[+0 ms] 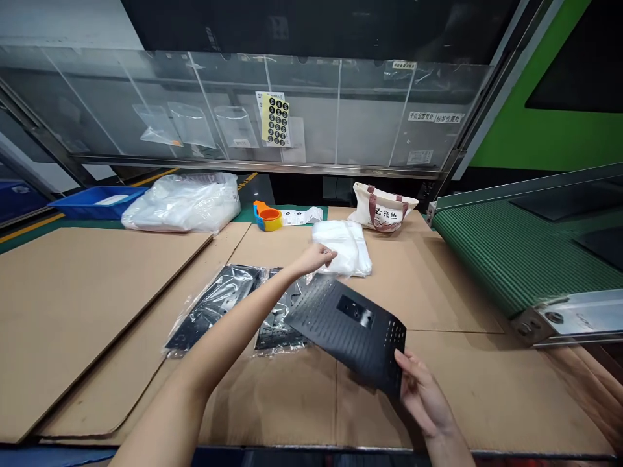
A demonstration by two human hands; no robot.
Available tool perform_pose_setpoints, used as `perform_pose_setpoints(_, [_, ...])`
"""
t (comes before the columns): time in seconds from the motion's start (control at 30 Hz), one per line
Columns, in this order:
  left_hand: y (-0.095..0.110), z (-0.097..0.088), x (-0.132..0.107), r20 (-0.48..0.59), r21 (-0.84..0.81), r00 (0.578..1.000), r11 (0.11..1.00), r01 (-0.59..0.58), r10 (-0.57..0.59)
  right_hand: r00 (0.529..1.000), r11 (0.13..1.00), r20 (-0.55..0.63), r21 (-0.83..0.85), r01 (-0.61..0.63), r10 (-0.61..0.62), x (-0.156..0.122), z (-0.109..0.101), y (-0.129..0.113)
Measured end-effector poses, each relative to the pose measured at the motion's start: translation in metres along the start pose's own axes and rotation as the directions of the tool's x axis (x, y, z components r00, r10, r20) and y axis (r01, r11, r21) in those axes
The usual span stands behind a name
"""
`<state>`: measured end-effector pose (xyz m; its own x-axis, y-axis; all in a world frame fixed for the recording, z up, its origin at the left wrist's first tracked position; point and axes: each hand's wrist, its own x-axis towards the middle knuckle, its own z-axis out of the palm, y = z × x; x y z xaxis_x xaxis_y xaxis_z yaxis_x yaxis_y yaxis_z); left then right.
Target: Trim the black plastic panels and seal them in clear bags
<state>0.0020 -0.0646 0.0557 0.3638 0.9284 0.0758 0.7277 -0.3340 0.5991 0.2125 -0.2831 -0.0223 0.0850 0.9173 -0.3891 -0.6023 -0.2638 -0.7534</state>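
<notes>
My right hand (422, 392) grips the lower right corner of a black perforated panel (350, 327), thumb on top. The panel is tilted above the cardboard and has a rectangular recess near its middle. My left hand (318, 258) reaches across to a stack of clear plastic bags (343, 245), its fingers pinched at the stack's near left side. Below my left forearm lies a black part in a clear bag (221, 301). A second bagged black part (280, 324) lies beside it, partly hidden by the arm and the panel.
A green conveyor belt (530, 253) runs along the right. At the back stand a cloth bag (382, 209), a tape roll in a coloured holder (267, 217), a heap of plastic bags (182, 202) and a blue tray (78, 202). Cardboard sheets (97, 292) cover the left.
</notes>
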Motion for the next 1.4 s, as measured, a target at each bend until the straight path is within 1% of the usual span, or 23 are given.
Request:
perform_pose_setpoints(0.03, [0.002, 0.0, -0.004, 0.026, 0.025, 1.0, 1.0, -0.017, 0.016, 0.999, 0.999, -0.028, 0.048, -0.021, 0.022, -0.003, 0.0, 0.004])
perform_pose_setpoints(0.07, [0.004, 0.0, -0.008, 0.039, 0.058, 0.999, 0.998, -0.031, 0.029, 0.997, 0.994, -0.078, 0.106, -0.01, 0.018, -0.006, 0.001, 0.008])
perform_pose_setpoints(0.13, [0.008, 0.004, -0.015, 0.03, 0.143, 0.998, 0.988, -0.053, 0.049, 0.981, 0.975, -0.193, 0.213, 0.064, -0.022, -0.009, 0.005, 0.016])
perform_pose_setpoints(0.2, [0.012, 0.009, -0.023, -0.004, 0.243, 0.998, 0.968, -0.065, 0.068, 0.969, 0.956, -0.243, 0.272, 0.114, -0.047, -0.011, 0.009, 0.023])
perform_pose_setpoints(0.3, [0.018, 0.02, -0.036, -0.04, 0.392, 0.994, 0.917, -0.074, 0.097, 0.973, 0.951, -0.228, 0.295, 0.093, -0.025, -0.015, 0.016, 0.031])
perform_pose_setpoints(0.4, [0.026, 0.031, -0.048, -0.034, 0.501, 0.991, 0.86, -0.097, 0.132, 0.962, 0.94, -0.274, 0.324, 0.107, -0.015, -0.018, 0.022, 0.034])
perform_pose_setpoints(0.47, [0.033, 0.039, -0.056, -0.026, 0.546, 0.987, 0.83, -0.117, 0.156, 0.96, 0.944, -0.279, 0.315, 0.099, -0.008, -0.02, 0.025, 0.034])
perform_pose_setpoints(0.57, [0.042, 0.048, -0.065, -0.017, 0.587, 0.979, 0.795, -0.154, 0.202, 0.976, 0.968, -0.219, 0.246, 0.042, 0.013, -0.021, 0.026, 0.033])
perform_pose_setpoints(0.63, [0.046, 0.053, -0.071, -0.004, 0.602, 0.97, 0.776, -0.191, 0.241, 0.984, 0.979, -0.179, 0.204, 0.028, 0.009, -0.022, 0.024, 0.035])
perform_pose_setpoints(0.7, [0.051, 0.056, -0.077, 0.013, 0.611, 0.959, 0.757, -0.232, 0.284, 0.984, 0.98, -0.174, 0.191, 0.055, -0.021, -0.023, 0.022, 0.039])
perform_pose_setpoints(0.8, [0.057, 0.06, -0.085, 0.027, 0.619, 0.942, 0.734, -0.279, 0.335, 0.97, 0.967, -0.226, 0.211, 0.143, -0.095, -0.024, 0.023, 0.047])
perform_pose_setpoints(0.87, [0.061, 0.062, -0.091, 0.015, 0.628, 0.919, 0.712, -0.315, 0.393, 0.971, 0.967, -0.21, 0.201, 0.157, -0.114, -0.024, 0.027, 0.05])
perform_pose_setpoints(0.97, [0.068, 0.068, -0.1, -0.026, 0.653, 0.859, 0.659, -0.373, 0.512, 0.99, 0.983, -0.126, 0.162, 0.085, -0.065, -0.023, 0.033, 0.049])
perform_pose_setpoints(1.03, [0.072, 0.071, -0.106, -0.046, 0.677, 0.829, 0.628, -0.384, 0.557, 0.985, 0.974, -0.152, 0.197, 0.115, -0.086, -0.021, 0.036, 0.048])
perform_pose_setpoints(1.1, [0.075, 0.075, -0.113, -0.057, 0.7, 0.814, 0.604, -0.381, 0.578, 0.963, 0.946, -0.227, 0.252, 0.204, -0.147, -0.019, 0.038, 0.049])
perform_pose_setpoints(1.13, [0.076, 0.076, -0.116, -0.058, 0.708, 0.807, 0.595, -0.381, 0.587, 0.954, 0.937, -0.249, 0.261, 0.23, -0.165, -0.019, 0.04, 0.049])
perform_pose_setpoints(1.17, [0.077, 0.078, -0.119, -0.058, 0.712, 0.802, 0.588, -0.385, 0.595, 0.955, 0.94, -0.245, 0.253, 0.228, -0.165, -0.02, 0.041, 0.05])
perform_pose_setpoints(1.23, [0.078, 0.079, -0.126, -0.055, 0.714, 0.789, 0.577, -0.397, 0.612, 0.976, 0.966, -0.174, 0.201, 0.164, -0.129, -0.021, 0.043, 0.05])
perform_pose_setpoints(1.3, [0.077, 0.08, -0.133, -0.067, 0.719, 0.766, 0.563, -0.407, 0.639, 0.991, 0.981, -0.089, 0.16, 0.115, -0.101, -0.021, 0.045, 0.048])
perform_pose_setpoints(1.33, [0.077, 0.08, -0.137, -0.077, 0.727, 0.75, 0.552, -0.409, 0.657, 0.991, 0.979, -0.073, 0.163, 0.119, -0.108, -0.02, 0.046, 0.047])
perform_pose_setpoints(1.4, [0.076, 0.081, -0.145, -0.101, 0.753, 0.72, 0.526, -0.395, 0.686, 0.983, 0.963, -0.107, 0.206, 0.172, -0.152, -0.016, 0.048, 0.047])
